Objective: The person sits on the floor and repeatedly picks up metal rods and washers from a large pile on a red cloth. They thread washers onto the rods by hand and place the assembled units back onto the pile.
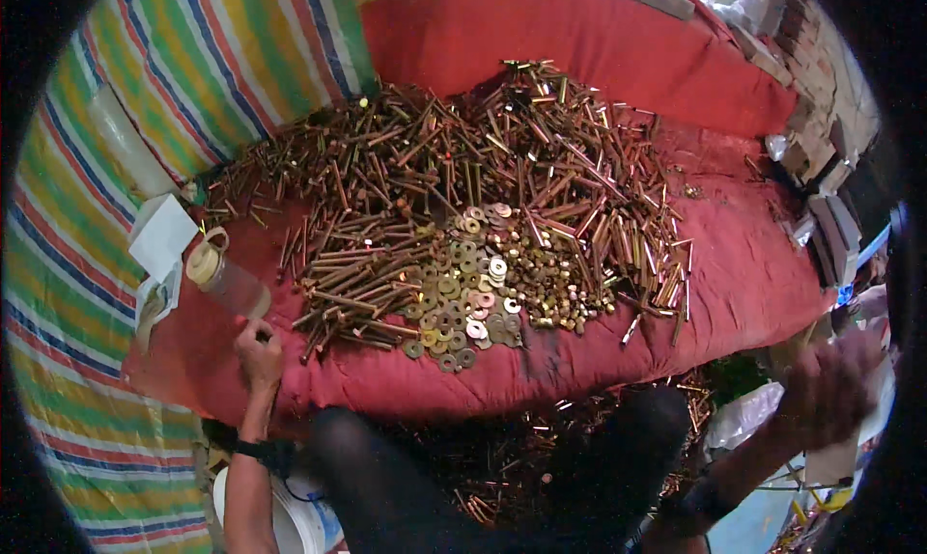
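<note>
My left hand (pixel 259 353) is at the front left of the red cloth, just below a clear bottle with a cream lid (pixel 220 276). Its fingers are curled together, and whatever they may hold is too small or hidden to name. Off to the far right, beyond the cloth's edge, my right hand (pixel 835 390) is smeared by motion. Long coppery bolts (pixel 357 289) lie heaped on the cloth. In front of the heap, flat ring washers (pixel 449 313) spread beside a pile of small brassy nuts (pixel 560 289).
Red cloth (pixel 744 264) covers the work surface and rises behind the heap. A striped sheet (pixel 87 264) hangs at the left, near a white box (pixel 162 235). A white bucket (pixel 290 515) stands at lower left. More bolts (pixel 483 496) lie below, between my knees. Plastic bags (pixel 744 417) sit at right.
</note>
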A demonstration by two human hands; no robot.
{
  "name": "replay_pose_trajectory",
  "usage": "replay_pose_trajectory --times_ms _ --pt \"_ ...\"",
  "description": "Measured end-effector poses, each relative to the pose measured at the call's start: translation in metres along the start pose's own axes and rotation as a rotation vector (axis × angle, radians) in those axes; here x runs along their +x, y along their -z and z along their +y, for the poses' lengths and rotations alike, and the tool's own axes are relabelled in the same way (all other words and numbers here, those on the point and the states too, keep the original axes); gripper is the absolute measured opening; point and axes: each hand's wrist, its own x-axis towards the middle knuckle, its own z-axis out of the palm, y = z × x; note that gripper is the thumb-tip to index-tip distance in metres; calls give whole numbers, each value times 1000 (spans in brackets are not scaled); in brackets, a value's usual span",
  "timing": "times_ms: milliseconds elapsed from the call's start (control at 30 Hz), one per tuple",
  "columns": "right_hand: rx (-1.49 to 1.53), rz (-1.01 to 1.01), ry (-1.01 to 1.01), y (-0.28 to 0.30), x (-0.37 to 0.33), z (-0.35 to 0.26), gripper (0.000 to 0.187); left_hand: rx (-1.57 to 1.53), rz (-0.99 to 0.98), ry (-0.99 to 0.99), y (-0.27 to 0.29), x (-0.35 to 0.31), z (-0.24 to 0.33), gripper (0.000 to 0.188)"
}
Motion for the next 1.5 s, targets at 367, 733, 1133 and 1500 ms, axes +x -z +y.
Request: replay_pose_trajectory --times_ms 367,733,1133,1500 --pt "-658 -24 -198 -72 22 78 12 -88 -43 70 4 2 4 7" --pt "-932 103 -265 -71 34 98 19 -104 75 -6 6 -1 5 5" --pt "-1960 -158 -322 95 18 202 29 -95 -291 -460 15 14 184 33" --pt "-2016 -296 -275 137 51 241 24 -52 -320 -626 -24 38 171 26"
